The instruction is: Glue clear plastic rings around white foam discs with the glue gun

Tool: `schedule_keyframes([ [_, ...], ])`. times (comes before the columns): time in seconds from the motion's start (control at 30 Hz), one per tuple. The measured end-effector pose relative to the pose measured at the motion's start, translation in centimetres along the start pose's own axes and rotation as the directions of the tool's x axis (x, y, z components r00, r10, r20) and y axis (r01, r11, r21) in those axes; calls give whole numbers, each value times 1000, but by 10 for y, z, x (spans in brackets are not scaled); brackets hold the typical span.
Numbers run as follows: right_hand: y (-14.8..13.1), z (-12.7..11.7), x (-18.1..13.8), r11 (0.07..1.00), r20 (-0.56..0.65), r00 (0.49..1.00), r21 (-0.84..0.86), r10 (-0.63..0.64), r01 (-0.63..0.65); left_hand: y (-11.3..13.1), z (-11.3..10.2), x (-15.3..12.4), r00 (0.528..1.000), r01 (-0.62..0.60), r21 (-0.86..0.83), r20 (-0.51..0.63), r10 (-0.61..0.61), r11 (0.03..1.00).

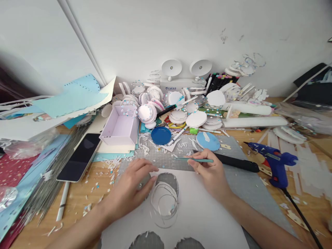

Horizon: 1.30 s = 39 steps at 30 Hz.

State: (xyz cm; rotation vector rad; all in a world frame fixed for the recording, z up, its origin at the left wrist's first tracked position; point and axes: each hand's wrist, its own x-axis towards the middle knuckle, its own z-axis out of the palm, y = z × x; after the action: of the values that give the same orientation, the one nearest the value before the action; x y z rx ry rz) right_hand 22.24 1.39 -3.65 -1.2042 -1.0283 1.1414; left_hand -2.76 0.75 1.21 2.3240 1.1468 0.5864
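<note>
My right hand [209, 169] pinches a slim teal tool [201, 160] with a thin pale tip, held level above the mat and pointing left. I cannot tell whether it is tweezers or a knife. My left hand [136, 181] hovers over or rests on the white sheet [207, 207], thumb and forefinger apart, with nothing visible between them. Beside its thumb lies a white disc [164, 200] with thin looped strips or rings on it. Ragged round holes in the sheet show the grey cutting mat [234, 188] below. A black-handled tool [237, 162] lies behind my right hand.
A blue glue gun [278, 160] lies right, its cord trailing forward. A phone [79, 157] and a lilac box [120, 126] are left. Decorated white discs [178, 116] heap along the wall. A dark blue lid [161, 135], a light-blue disc [208, 141] and scraps lie between.
</note>
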Motion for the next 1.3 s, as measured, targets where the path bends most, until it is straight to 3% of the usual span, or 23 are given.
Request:
schedule_keyframes([
  [0.2,-4,5,1,1000,10,1000,-21,4,-4,28,4,-41,999,13,-33,44,-12,999],
  [0.37,0,2,2,1000,-1,1000,-12,4,-4,31,21,-34,989,39,42,144,-45,998],
  [0.5,3,1,3,1000,-19,1000,-1,11,-11,21,-1,-21,983,-33,-10,182,34,999],
  [0.57,3,2,3,1000,-19,1000,5,21,-21,5,-20,-12,998,-44,62,53,41,997],
  [0.6,3,3,4,1000,-17,1000,8,26,-26,-7,-29,-6,997,-17,144,-75,28,989],
  [0.67,2,3,4,999,-11,999,16,32,-32,-34,-44,8,947,73,389,-317,59,918],
  [0.7,3,4,4,999,-8,999,22,34,-33,-47,-50,14,930,119,496,-359,78,860],
  [0.8,4,3,4,999,-6,999,35,38,-38,-75,-61,24,966,86,679,-236,106,729],
  [0.87,4,2,3,998,-9,999,36,43,-42,-78,-62,19,976,45,728,-177,125,684],
  [1.1,2,3,2,996,-19,997,42,74,-73,-56,-53,-23,957,-129,779,-65,284,613],
  [1.3,-8,4,6,989,55,995,112,87,-92,-49,-49,-25,950,-164,792,-35,311,588],
])
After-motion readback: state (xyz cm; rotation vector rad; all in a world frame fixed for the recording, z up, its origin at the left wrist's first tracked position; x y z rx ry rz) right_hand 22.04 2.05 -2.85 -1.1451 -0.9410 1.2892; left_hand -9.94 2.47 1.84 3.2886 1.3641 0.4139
